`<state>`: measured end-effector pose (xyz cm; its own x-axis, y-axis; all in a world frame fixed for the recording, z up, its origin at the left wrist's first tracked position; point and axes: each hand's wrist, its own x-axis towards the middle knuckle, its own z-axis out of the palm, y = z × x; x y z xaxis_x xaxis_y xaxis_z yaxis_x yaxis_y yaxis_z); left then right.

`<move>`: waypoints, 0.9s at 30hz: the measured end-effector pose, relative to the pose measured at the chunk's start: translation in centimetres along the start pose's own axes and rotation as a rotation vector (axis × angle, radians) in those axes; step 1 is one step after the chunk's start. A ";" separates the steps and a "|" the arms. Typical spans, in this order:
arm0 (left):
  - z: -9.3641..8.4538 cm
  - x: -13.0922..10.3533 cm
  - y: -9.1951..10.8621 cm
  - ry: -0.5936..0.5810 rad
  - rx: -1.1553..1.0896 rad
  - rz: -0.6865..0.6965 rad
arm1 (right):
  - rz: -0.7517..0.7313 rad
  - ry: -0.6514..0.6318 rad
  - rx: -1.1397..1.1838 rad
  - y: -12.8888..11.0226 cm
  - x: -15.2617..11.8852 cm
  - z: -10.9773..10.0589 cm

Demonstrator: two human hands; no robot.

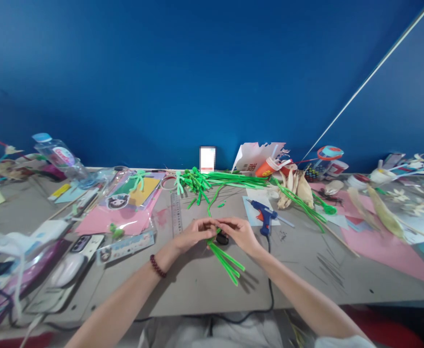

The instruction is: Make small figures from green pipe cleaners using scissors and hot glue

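My left hand [199, 230] is closed on a small bunch of green pipe cleaners [227, 261], whose looped ends spread toward me over the table. One stem rises from between the fingers toward the pile behind. My right hand [240, 233] meets it from the other side, thumb and fingertips pinched together at the same stems; the exact grip is hidden. Just below the right fingers shows a black looped thing [222, 238], perhaps a scissors handle; whether it is held, I cannot tell. Beyond both hands lies a heap of green pipe cleaners [195, 182], some of them twisted.
A blue glue gun [265, 216] lies right of my hands, its cord running to the front edge. On the left are a ruler [176, 215], a bag of coloured paper [123, 212], a bottle [60, 153] and a mouse [68, 269]. Corn husks [294, 188] lie on the right.
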<state>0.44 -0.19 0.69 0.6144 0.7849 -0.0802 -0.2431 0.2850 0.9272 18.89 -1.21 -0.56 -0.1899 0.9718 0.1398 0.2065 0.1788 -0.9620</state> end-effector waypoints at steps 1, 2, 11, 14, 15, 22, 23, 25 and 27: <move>0.0 0.0 -0.1 -0.002 0.001 -0.001 | -0.036 0.025 -0.028 -0.1 0.0 0.0; 0.1 0.0 -0.2 -0.003 0.003 -0.005 | -0.073 0.049 -0.058 -0.2 0.0 0.0; -0.3 0.5 -0.1 0.143 -0.026 -0.004 | -0.180 0.218 -0.102 -0.2 0.1 -0.3; -0.8 0.5 0.4 0.263 -0.089 0.024 | -0.085 0.267 -0.055 -0.1 0.3 -0.7; -0.9 0.5 0.5 0.285 -0.106 0.024 | -0.039 0.263 -0.017 -0.1 0.4 -0.9; -1.5 0.4 0.8 0.355 -0.163 0.000 | 0.279 0.149 0.446 0.6 1.0 -1.4; -1.4 0.4 0.8 0.354 -0.179 0.000 | 0.286 0.139 0.485 0.7 1.0 -1.4; -1.2 0.4 0.9 0.338 -0.210 0.004 | 0.278 0.122 0.547 0.8 1.0 -1.2; -1.1 0.4 1.0 0.319 -0.232 0.023 | 0.285 0.096 0.593 0.6 1.0 -1.1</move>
<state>-0.39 0.97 1.17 0.3516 0.9137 -0.2039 -0.4399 0.3535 0.8255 19.84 0.03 -0.73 -0.1137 0.9829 -0.1450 -0.3321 -0.1751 -0.9268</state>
